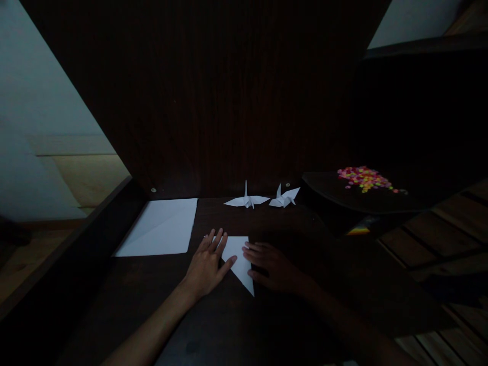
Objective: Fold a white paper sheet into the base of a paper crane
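Observation:
A white sheet of paper (pixel 239 254), folded to a triangle, lies on the dark wooden tabletop (pixel 213 320) with one point towards me. My left hand (pixel 208 262) rests flat on its left part, fingers spread and thumb on the paper. On the right edge of the paper lie the fingertips of my right hand (pixel 270 267), which is in deep shadow with its fingers stretched out. Behind the paper stand two white folded paper cranes, one a winged crane (pixel 247 200), the other a crane turned sideways (pixel 284 197).
White square sheets (pixel 160 229) lie at the left, by the raised side board (pixel 76 244). A dark upright panel (pixel 229 101) closes off the back. At the right, a heap of small colourful pieces (pixel 366 178) sits on a dark rounded surface (pixel 328 190).

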`<state>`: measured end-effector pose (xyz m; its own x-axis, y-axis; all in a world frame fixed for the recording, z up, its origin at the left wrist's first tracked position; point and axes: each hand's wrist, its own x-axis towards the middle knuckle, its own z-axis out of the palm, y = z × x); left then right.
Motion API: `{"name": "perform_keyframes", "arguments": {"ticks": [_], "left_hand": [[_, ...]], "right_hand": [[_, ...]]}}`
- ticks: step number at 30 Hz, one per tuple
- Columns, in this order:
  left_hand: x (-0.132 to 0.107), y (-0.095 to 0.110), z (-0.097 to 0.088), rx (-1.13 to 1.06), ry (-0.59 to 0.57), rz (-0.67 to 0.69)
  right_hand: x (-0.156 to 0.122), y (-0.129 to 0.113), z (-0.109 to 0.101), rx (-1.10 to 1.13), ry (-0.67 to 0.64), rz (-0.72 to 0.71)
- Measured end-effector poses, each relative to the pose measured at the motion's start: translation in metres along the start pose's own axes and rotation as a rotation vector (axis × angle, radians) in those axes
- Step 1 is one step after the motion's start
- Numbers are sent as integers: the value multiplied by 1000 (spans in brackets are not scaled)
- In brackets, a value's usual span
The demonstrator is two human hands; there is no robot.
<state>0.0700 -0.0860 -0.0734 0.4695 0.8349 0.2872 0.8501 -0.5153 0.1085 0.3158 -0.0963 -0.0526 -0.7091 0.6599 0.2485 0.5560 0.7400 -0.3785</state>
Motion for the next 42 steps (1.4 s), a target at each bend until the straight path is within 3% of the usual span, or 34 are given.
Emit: {"name": "perform_keyframes", "arguments": {"ticks": [4,13,22,30,42], "left_hand": [[0,2,0,9,-7,3],[0,7,8,44,37,1],[4,5,5,22,7,13],[10,-2,-1,46,4,-60],[3,-24,2,61,37,-95]], "right_hand": [[8,6,10,-122,-59,106],[18,4,14,-229,-43,216],[27,12,17,-229,-28,228],[37,18,22,-270,72,226],[33,27,15,-157,30,225]]}}
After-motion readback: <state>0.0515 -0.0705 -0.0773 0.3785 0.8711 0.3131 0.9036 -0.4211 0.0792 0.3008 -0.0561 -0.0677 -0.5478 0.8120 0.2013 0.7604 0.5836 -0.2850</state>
